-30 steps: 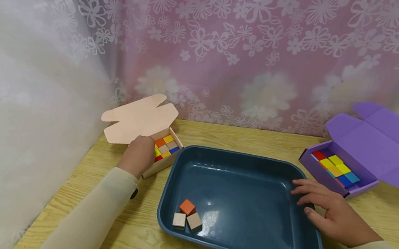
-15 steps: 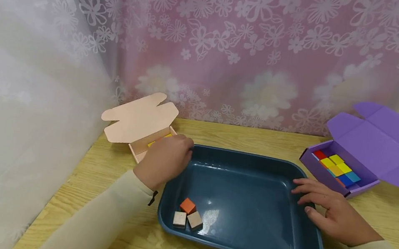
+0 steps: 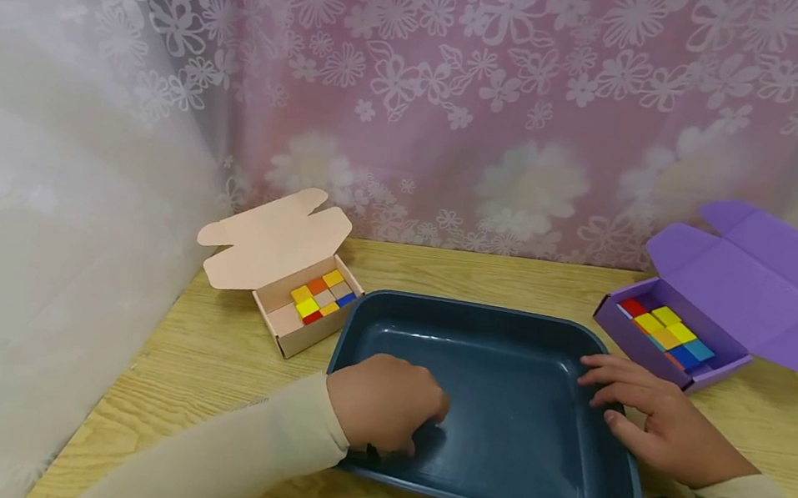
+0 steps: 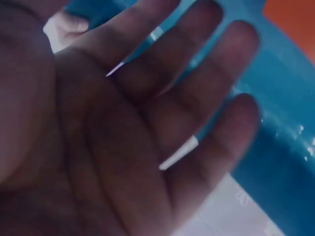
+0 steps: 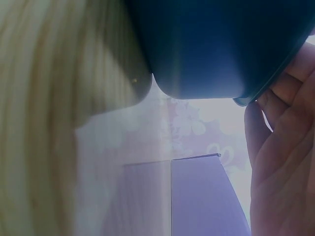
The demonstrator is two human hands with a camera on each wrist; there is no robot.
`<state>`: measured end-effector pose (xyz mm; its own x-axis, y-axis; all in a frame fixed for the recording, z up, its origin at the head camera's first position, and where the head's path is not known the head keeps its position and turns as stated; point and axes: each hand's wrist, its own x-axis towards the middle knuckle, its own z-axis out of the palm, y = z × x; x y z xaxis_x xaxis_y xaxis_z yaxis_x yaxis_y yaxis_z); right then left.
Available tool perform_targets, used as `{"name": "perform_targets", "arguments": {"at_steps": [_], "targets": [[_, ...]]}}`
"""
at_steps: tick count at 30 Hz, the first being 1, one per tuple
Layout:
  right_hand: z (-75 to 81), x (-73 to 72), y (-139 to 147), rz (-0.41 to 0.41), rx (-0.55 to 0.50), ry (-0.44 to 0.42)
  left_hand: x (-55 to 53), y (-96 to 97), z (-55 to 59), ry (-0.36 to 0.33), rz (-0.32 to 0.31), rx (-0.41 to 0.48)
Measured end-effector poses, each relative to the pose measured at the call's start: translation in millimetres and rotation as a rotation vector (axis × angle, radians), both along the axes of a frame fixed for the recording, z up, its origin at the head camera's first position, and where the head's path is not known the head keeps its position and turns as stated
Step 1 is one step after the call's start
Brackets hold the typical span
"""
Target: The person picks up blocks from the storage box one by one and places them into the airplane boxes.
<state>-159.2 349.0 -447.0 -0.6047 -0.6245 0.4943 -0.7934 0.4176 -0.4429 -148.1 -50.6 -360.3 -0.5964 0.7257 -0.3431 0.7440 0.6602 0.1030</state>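
My left hand is low over the left part of a dark blue tray. In the left wrist view its fingers are loosely extended and apart, with nothing seen in the palm. An orange block shows beyond the fingertips there. In the head view the hand hides the tray's near left corner. My right hand rests over the tray's right rim, relaxed fingers reaching inside; the right wrist view shows it against that rim.
A peach cardboard box with its lid open stands left of the tray, with several coloured blocks inside. On the right, an open purple box also has several blocks. A pink floral curtain hangs behind the wooden table.
My left hand has moved from the peach box, over the tray's left rim, into the tray, now covering the three blocks seen there earlier. The right hand has stayed on the rim.
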Motion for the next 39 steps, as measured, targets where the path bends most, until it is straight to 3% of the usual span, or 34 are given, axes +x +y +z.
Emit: {"name": "perform_targets", "arguments": {"at_steps": [6, 13, 20, 24, 29, 32, 35, 39], "targets": [[-0.1, -0.6, -0.2, 0.002, -0.003, 0.000, 10.6, 5.0, -9.3, 0.068, -0.020, -0.107], [2.1, 1.1, -1.0, -0.017, 0.008, -0.013, 10.8, 7.1, -13.8, 0.070, -0.028, -0.092], [2.1, 0.8, -0.6, -0.020, 0.011, -0.008, 12.8, 3.9, -10.8, 0.227, 0.002, -0.170], [1.2, 0.9, -0.3, -0.024, 0.016, -0.015, 14.3, 2.3, -9.7, 0.264, 0.019, -0.193], [1.5, 1.7, -0.9, -0.030, 0.019, -0.029, 13.2, 1.5, -11.9, 0.216, 0.041, -0.125], [1.5, 1.8, -0.8, -0.029, 0.018, -0.030, 12.0, 0.8, -12.3, 0.180, 0.020, -0.090], [1.6, 2.2, -0.7, -0.030, 0.018, -0.025, 10.9, 0.1, -10.9, 0.187, -0.013, -0.079], [2.1, 2.4, -0.5, -0.026, 0.018, -0.022, 5.4, -6.9, -3.4, 0.164, 0.031, -0.024]]}}
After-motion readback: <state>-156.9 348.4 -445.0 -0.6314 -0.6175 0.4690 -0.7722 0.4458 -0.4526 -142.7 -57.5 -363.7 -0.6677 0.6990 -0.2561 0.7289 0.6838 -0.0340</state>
